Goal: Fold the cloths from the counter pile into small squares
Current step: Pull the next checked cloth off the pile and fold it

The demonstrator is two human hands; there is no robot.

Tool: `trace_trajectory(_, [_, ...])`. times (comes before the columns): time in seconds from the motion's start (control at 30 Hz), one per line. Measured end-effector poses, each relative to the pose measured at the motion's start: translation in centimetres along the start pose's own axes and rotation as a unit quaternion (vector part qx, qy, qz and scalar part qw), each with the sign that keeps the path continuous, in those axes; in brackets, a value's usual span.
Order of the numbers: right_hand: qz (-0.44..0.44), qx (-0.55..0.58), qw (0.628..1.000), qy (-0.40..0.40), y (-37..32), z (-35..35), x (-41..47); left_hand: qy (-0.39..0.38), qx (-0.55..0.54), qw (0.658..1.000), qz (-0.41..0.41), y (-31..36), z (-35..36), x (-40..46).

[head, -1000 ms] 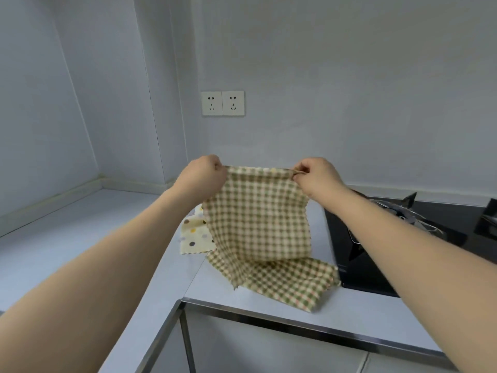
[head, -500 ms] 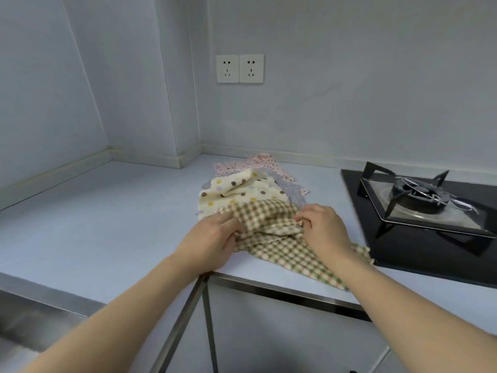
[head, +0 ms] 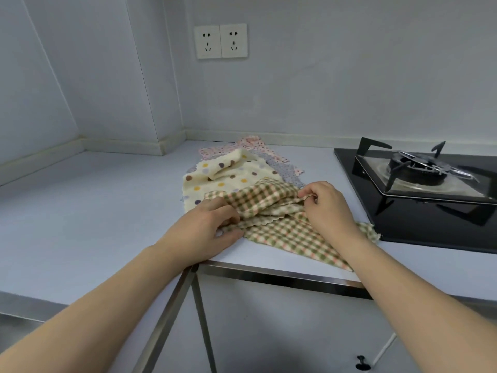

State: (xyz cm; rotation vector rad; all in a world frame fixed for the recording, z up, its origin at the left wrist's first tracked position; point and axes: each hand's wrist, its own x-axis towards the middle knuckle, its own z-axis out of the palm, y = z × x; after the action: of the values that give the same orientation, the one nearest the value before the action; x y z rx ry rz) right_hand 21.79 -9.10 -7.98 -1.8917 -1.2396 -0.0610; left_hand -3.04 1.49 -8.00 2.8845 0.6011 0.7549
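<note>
A green-and-cream checked cloth (head: 285,232) lies bunched on the counter near its front edge. My left hand (head: 207,230) pinches the cloth's left corner down at the counter. My right hand (head: 326,205) pinches the upper edge on the right side, slightly raised. Behind the checked cloth lies the pile: a cream cloth with coloured dots (head: 228,176), a grey dotted cloth (head: 285,170) and a pink dotted cloth (head: 250,146) at the back.
A black gas hob (head: 430,189) with its burner stand sits at the right, its edge touching the checked cloth's right corner. The pale counter (head: 94,205) spreads out to the left. A double wall socket (head: 220,40) is on the back wall. A metal counter edge (head: 269,273) runs below.
The checked cloth, held up stretched between both hands a second ago, has been lowered onto the counter. Both hands came down with it and still pinch its edge.
</note>
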Motion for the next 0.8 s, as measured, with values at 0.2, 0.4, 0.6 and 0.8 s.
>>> trace_trajectory(0.2, [-0.009,0.054,0.998,0.015,-0.5,-0.5,-0.2,0.087,0.036,0.995,-0.039,0.8,-1.9,0.7])
trace_trajectory(0.4, [-0.035,0.129,0.99,0.042,-3.4,-2.5,0.4,0.205,-0.002,0.971,-0.125,1.4,-7.2,2.0])
trace_trajectory(0.6, [-0.022,0.248,0.969,0.001,-7.0,-2.9,0.7,0.28,-0.068,0.937,-0.198,2.1,-11.6,2.3])
trace_trajectory(0.8, [-0.124,0.144,0.981,-0.034,-9.2,-2.6,-1.4,0.31,-0.134,0.907,-0.253,2.4,-14.5,2.1])
